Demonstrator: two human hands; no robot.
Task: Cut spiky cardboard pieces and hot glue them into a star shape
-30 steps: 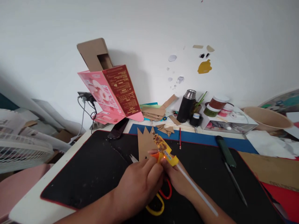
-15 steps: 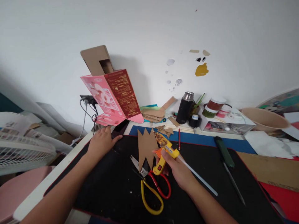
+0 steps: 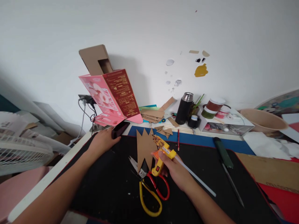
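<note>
Gripping plastic glue gun (image 3: 164, 147) with right hand (image 3: 172, 165), left hand (image 3: 102, 140) touching phone (image 3: 121, 128), grip unclear.

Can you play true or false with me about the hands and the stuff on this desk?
1. The right hand holds a yellow glue gun. True.
2. The scissors have two blue handles. False: the scissors have one red handle and one yellow.
3. The left hand is right by a dark phone. True.
4. The black bottle is lying on its side. False: the black bottle is standing up.
5. A red pencil lies to the right of the zigzag cardboard. True.
</note>
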